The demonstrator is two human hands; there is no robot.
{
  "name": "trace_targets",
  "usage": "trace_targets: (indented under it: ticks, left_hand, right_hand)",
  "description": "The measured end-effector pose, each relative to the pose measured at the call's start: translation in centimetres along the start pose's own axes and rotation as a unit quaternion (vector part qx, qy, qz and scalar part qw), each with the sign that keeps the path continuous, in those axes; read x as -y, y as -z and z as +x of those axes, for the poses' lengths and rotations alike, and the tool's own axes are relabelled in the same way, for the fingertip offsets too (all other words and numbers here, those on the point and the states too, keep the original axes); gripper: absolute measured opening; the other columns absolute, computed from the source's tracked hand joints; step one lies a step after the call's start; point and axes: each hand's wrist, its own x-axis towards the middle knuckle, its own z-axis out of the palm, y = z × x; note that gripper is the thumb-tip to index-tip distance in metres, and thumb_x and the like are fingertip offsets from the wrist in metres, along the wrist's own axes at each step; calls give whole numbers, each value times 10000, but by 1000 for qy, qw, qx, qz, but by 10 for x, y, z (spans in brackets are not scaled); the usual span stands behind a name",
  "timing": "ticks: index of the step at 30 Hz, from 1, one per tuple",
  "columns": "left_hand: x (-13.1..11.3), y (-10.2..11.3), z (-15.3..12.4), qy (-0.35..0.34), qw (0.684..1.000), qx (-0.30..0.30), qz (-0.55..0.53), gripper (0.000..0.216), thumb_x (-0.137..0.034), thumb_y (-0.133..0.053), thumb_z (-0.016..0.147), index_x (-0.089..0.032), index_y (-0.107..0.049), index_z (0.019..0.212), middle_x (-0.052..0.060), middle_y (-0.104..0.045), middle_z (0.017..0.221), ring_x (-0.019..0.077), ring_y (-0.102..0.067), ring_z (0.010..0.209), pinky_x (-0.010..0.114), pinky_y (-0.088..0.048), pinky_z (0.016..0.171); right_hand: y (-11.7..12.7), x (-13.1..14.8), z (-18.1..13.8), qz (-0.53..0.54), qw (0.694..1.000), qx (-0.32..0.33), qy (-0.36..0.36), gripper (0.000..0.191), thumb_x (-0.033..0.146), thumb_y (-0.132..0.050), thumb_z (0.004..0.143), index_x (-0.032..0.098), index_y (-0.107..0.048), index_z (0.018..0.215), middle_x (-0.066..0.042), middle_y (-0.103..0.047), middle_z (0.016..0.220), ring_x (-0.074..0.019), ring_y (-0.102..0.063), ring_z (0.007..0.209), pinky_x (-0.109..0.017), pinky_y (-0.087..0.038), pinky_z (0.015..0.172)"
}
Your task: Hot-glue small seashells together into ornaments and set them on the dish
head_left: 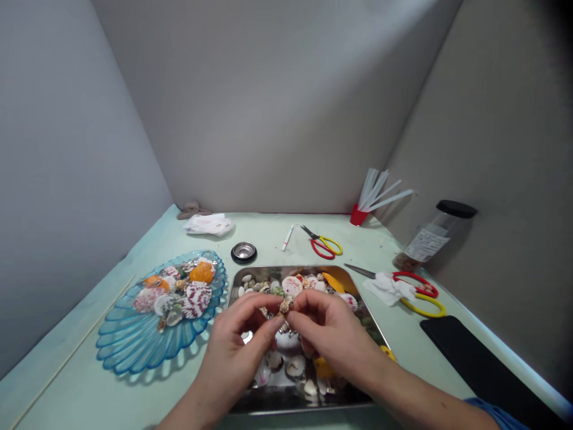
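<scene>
Between the fingertips of both hands is a small brown-and-white spiral seashell (285, 307), held above the metal tray. My left hand (244, 331) pinches it from the left with thumb and forefinger. From the right, my right hand (329, 325) closes its fingers on the shell's other side. Beneath them, the metal tray (268, 407) carries many shells, among them a round white shell with reddish marks (292, 286) and several small pale ones. The hands and forearms hide part of the tray.
To the left stands a blue shell-shaped glass dish (143, 352) with shells in it. Behind the tray are a small round metal dish (244, 252), a white marker (287, 237) and scissors (323, 246). At right lie larger scissors (423, 303), a tilted jar (432, 236), glue sticks (376, 190) and a black slab (470, 352).
</scene>
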Motion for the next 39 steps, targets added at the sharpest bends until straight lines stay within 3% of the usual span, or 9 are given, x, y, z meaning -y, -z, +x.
trace_targets:
  ticks: [8,17,23,30,39]
  left_hand:
    - [6,0,-2,44,998,-9,-34,181,-297,-590,816,-195,-653,953,33,-653,836,109,-595,537,218,-505,513]
    - [5,0,1,58,998,-9,-35,193,-293,-580,824,-191,-653,970,-5,-640,640,122,-597,530,210,-483,518]
    - [6,1,1,89,995,-7,-54,207,-316,-630,785,-190,-654,947,-3,-654,668,116,-589,523,213,-479,521]
    - [5,1,2,112,991,-8,-76,202,-306,-657,758,-186,-655,921,-13,-641,652,111,-584,505,210,-471,512]
    - [4,0,-1,84,992,9,-89,252,-346,-589,823,-195,-592,1024,-24,-621,658,110,-582,531,213,-462,535]
  right_hand:
    - [1,0,-2,-64,998,-6,16,148,261,-520,832,188,-559,709,42,-481,575,-82,-458,497,-202,-320,461]
    - [1,1,-1,-90,995,-16,33,166,262,-520,833,191,-523,683,40,-463,570,-93,-451,520,-208,-313,473]
    - [1,0,-2,-95,995,-15,31,156,243,-506,828,189,-523,683,41,-465,574,-89,-446,516,-208,-313,477]
    - [0,-2,-2,-76,997,-9,22,141,244,-508,826,186,-541,702,38,-488,595,-85,-463,517,-202,-326,476]
    - [1,4,-1,29,999,31,-4,162,248,-517,822,179,-502,676,50,-462,554,-76,-438,472,-192,-335,448]
